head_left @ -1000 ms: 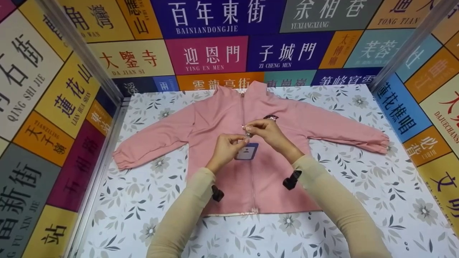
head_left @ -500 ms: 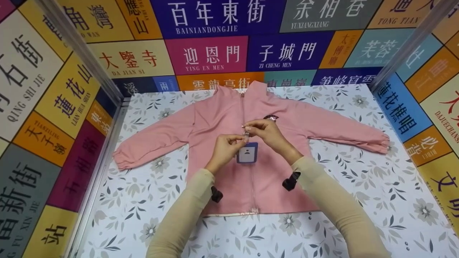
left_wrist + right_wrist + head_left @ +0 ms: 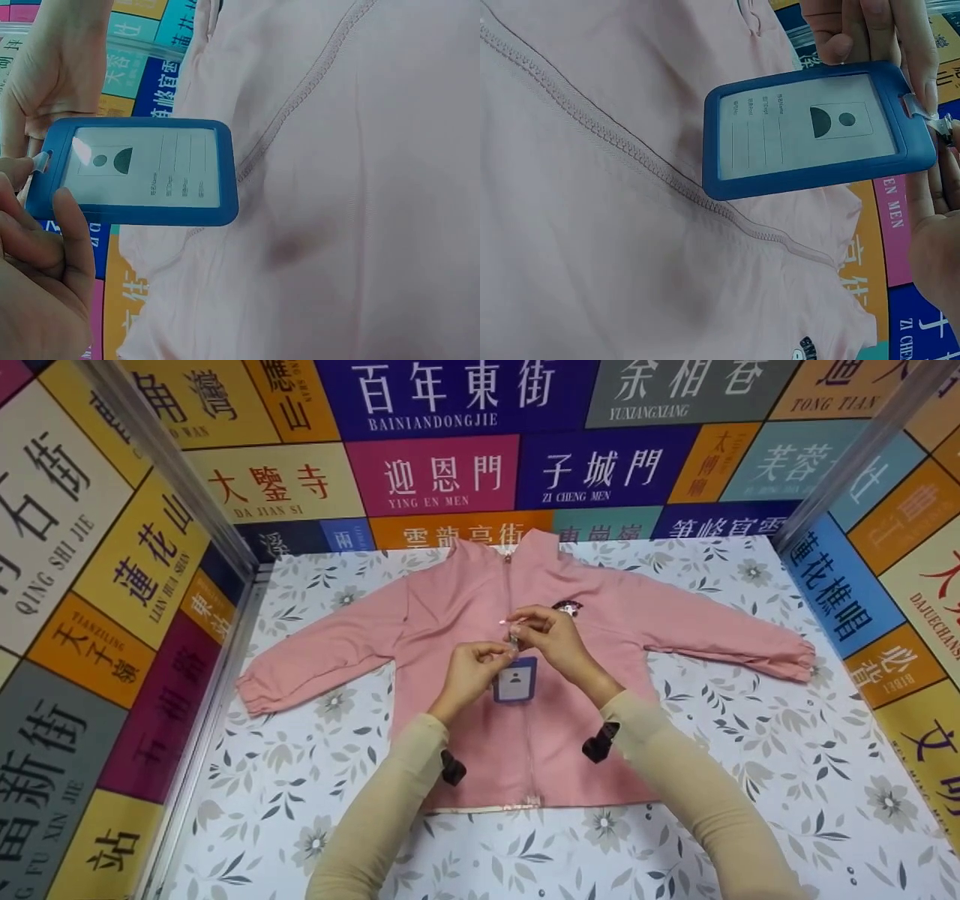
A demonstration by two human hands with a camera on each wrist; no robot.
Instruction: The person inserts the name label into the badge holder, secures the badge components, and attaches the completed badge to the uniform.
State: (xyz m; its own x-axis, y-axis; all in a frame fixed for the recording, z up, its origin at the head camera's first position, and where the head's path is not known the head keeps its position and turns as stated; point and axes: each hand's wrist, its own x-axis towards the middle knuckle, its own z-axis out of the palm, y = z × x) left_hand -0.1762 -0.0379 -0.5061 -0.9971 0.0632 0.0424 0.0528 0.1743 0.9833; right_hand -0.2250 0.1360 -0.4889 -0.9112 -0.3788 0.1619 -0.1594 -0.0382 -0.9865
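Note:
A blue-framed ID badge holder (image 3: 515,681) with a white card inside hangs over the front of a pink zip-up jacket (image 3: 465,735). My left hand (image 3: 480,666) pinches the short clear strap (image 3: 916,106) looped through the badge's slot. Just above it, my right hand (image 3: 551,637) pinches the metal clip (image 3: 948,129) at the strap's other end, partly hidden by the fingers. In the left wrist view, the badge holder (image 3: 135,171) stands out from the fingertips, its printed side showing.
The jacket lies flat and zipped on a white table cover (image 3: 285,780) with leaf and flower print, sleeves spread to both sides. A small dark emblem (image 3: 570,607) marks its chest. Colourful sign-printed panels (image 3: 435,472) wall in the back and both sides.
The badge holder has swung from a tilt to hanging nearly straight, its card facing the head camera. My right hand has shifted slightly up and left; the left hand has hardly moved.

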